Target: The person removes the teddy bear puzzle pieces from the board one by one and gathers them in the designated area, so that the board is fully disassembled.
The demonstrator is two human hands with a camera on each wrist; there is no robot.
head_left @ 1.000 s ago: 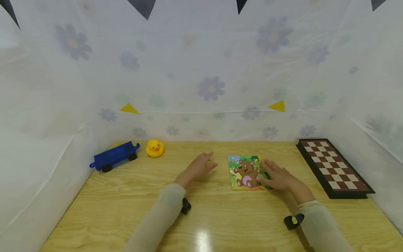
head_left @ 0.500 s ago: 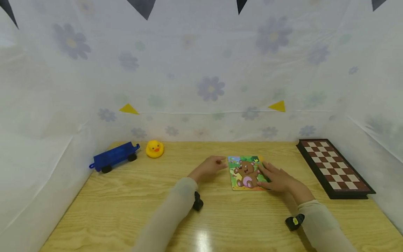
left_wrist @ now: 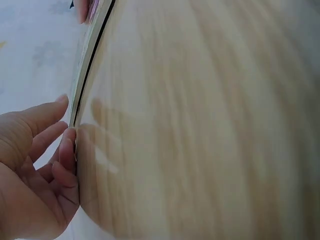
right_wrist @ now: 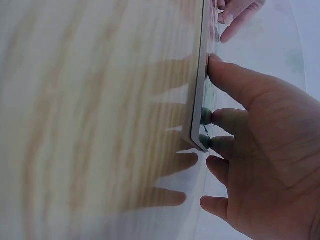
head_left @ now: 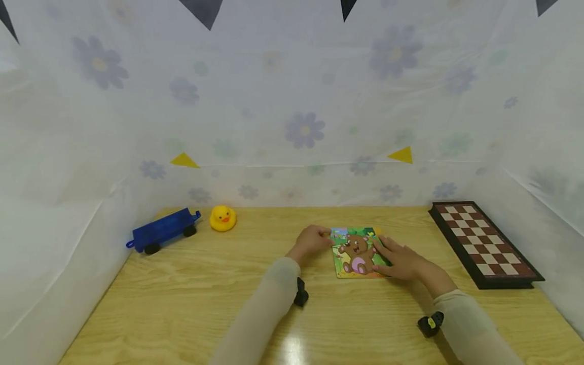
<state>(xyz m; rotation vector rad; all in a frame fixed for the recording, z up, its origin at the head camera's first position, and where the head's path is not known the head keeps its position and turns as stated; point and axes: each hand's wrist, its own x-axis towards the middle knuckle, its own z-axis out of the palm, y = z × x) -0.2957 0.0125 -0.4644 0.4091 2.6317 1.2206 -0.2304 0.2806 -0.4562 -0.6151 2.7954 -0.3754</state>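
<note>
A flat square board (head_left: 353, 253) printed with a brown cartoon bear lies on the wooden table, right of centre. At its left edge is my left hand (head_left: 312, 240), fingertips right at the side. In the left wrist view, that hand's thumb (left_wrist: 52, 112) is raised near the board's thin edge (left_wrist: 90, 57) and the other fingers are loosely bent beside it. My right hand (head_left: 403, 261) rests over the board's right side, fingers spread. The right wrist view has its thumb and two fingertips against the printed face, and the remaining fingers past the board's corner.
A blue toy trailer (head_left: 164, 232) with black wheels and a yellow rubber duck (head_left: 223, 218) stand at the back left. A brown-and-white checkered game board (head_left: 483, 241) in a black case lies at the right. Flower-patterned white sheets (head_left: 274, 101) enclose the table (head_left: 182, 304).
My left hand has moved right, from apart on the table to the left edge of the bear board. The right hand stays on the board's right side, and the board has hardly moved.
</note>
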